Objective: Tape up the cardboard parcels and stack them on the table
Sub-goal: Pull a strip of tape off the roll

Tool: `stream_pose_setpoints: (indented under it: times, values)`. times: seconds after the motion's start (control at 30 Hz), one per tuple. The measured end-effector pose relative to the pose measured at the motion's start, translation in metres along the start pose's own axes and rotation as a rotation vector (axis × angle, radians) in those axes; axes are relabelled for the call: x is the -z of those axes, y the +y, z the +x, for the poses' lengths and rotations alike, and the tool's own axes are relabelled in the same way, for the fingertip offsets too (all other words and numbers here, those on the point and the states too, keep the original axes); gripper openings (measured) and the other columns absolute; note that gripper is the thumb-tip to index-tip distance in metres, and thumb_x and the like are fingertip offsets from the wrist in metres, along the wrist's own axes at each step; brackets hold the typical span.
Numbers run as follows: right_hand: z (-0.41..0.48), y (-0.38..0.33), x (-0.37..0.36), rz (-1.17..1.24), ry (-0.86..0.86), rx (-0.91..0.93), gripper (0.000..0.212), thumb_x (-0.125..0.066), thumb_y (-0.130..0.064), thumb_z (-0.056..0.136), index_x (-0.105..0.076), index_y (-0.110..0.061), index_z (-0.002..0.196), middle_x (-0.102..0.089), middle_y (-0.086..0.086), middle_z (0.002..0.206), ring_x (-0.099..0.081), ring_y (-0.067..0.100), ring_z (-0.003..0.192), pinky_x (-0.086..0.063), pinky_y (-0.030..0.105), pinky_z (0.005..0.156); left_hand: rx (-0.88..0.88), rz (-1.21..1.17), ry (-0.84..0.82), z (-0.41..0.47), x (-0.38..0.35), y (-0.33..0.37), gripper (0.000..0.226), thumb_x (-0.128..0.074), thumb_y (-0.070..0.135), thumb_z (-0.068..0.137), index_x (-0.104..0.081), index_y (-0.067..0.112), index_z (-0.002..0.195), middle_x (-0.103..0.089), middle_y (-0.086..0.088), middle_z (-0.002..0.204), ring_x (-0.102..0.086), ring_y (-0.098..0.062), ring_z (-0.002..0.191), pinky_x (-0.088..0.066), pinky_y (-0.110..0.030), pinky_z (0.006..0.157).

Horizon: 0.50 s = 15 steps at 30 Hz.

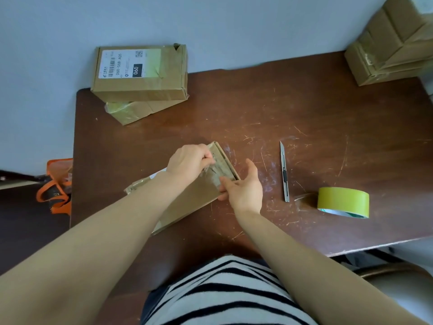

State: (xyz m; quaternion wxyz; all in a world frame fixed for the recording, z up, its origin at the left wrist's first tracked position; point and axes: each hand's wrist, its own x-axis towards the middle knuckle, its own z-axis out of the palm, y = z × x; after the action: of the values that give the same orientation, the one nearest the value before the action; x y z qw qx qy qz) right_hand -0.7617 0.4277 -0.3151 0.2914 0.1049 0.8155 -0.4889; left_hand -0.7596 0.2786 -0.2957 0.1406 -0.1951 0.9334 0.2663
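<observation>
You're holding the parcel (194, 195) on the table (304, 109): your left hand (187, 160) is curling its fingers onto its taped far end, and your right hand (246, 187) is gripping its edge (thumb lifted). The knife (284, 172) and tape roll (343, 200) are lying to the right.

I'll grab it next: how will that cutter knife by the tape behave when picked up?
The knife looks slim and metal: probably stiff and light. Lying flat, it should slide, not roll. Its pointed blade seems exposed, so grip mid-body.
</observation>
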Motion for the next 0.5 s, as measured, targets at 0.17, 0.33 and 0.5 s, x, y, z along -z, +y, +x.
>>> stream_pose_setpoints:
  times: [0.17,0.33,0.5]
  values:
    - [0.007,-0.003,-0.003,-0.047,-0.007,-0.017,0.07,-0.064,-0.021,0.089,-0.022,-0.021,0.145,-0.069,-0.006,0.063,-0.063,0.009,0.044,-0.051,0.024,0.056,-0.027,0.079,-0.015,0.005,-0.003,0.0,0.02,-0.056,0.033,0.095,-0.063,0.014,0.097,-0.066,-0.008,0.089,-0.062,-0.029,0.085,-0.05,-0.036,0.072]
    - [0.014,0.003,0.004,-0.219,-0.013,-0.08,0.067,-0.064,-0.034,0.087,-0.029,-0.019,0.141,-0.063,-0.003,0.055,-0.05,0.006,0.032,-0.047,0.025,0.049,-0.106,0.319,0.014,0.014,0.0,-0.004,0.03,-0.051,0.042,0.095,-0.057,0.013,0.1,-0.052,-0.001,0.085,-0.044,-0.019,0.08,-0.034,-0.031,0.062]
    - [0.013,0.008,0.022,-0.24,0.03,-0.011,0.05,-0.062,-0.042,0.085,-0.046,-0.027,0.129,-0.064,-0.009,0.065,-0.063,0.008,0.059,-0.045,0.025,0.059,-0.185,0.296,0.074,0.015,0.003,-0.012,0.021,-0.058,0.039,0.091,-0.056,0.018,0.091,-0.057,0.002,0.093,-0.046,-0.017,0.087,-0.032,-0.028,0.062]
